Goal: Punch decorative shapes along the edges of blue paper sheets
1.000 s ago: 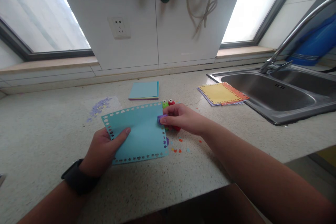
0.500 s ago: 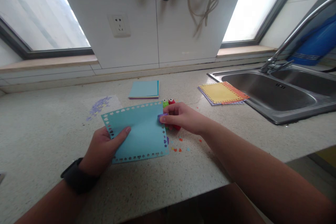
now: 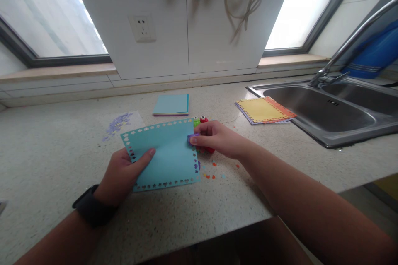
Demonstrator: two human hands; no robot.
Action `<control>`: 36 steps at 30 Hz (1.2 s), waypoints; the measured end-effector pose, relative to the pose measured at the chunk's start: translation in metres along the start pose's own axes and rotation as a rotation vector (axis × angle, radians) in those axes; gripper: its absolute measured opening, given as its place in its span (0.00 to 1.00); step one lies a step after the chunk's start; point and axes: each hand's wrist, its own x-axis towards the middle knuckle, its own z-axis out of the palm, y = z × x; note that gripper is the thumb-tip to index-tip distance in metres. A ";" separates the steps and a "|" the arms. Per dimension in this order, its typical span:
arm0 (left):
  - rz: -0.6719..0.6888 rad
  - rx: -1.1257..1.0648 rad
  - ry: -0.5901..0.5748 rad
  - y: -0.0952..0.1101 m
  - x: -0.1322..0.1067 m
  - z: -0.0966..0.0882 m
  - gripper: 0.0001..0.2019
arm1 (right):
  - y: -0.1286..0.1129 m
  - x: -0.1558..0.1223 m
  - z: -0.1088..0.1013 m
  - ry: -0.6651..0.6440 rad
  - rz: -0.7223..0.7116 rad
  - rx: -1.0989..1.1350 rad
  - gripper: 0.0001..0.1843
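A sheet of light blue paper point(image 3: 171, 155) with small shapes punched along its edges is tilted up above the counter. My left hand point(image 3: 124, 172) grips its left side, thumb on top and fingers behind. At the sheet's right edge, my right hand point(image 3: 214, 138) pinches a small purple craft punch point(image 3: 192, 138), its far side hidden by my fingers. Just behind that hand are a green punch point(image 3: 196, 121) and a red punch point(image 3: 203, 119) with eye-like tops, partly covered. Orange and blue paper cut-outs point(image 3: 213, 177) lie scattered below.
A stack of coloured paper point(image 3: 171, 105) lies behind the sheet. Punched yellow and orange sheets point(image 3: 263, 109) rest beside the steel sink point(image 3: 317, 130). Purple paper bits point(image 3: 117, 125) are heaped at left. The counter's front edge runs below my forearms.
Hardly anything differs. Both hands keep their hold on the paper and the purple punch, and the view has shifted very slightly.
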 end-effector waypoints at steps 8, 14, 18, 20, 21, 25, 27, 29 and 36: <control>0.004 -0.010 -0.003 0.001 0.000 0.001 0.19 | -0.001 0.000 0.001 0.001 0.001 0.004 0.21; -0.004 -0.019 -0.007 -0.001 -0.001 -0.001 0.21 | -0.002 -0.001 0.001 0.009 0.005 -0.017 0.20; -0.002 -0.021 -0.001 -0.001 -0.001 -0.001 0.21 | -0.006 -0.002 0.002 0.007 0.004 -0.009 0.20; 0.003 -0.019 0.002 -0.001 -0.001 -0.001 0.20 | -0.007 -0.002 0.003 0.007 -0.002 -0.006 0.20; 0.005 -0.022 0.000 -0.001 -0.001 -0.001 0.20 | -0.007 -0.002 0.003 0.008 -0.006 -0.001 0.20; 0.000 -0.051 -0.023 -0.002 -0.001 -0.001 0.19 | -0.004 -0.001 0.005 0.026 -0.013 0.055 0.20; -0.002 -0.067 -0.032 -0.003 -0.002 -0.001 0.17 | -0.003 0.001 0.006 0.042 -0.011 0.090 0.21; -0.005 -0.084 -0.047 -0.003 -0.002 -0.001 0.15 | -0.002 0.001 0.006 0.055 -0.017 0.119 0.21; -0.028 -0.144 -0.091 -0.002 -0.004 -0.002 0.15 | -0.001 0.001 0.008 0.074 -0.036 0.180 0.21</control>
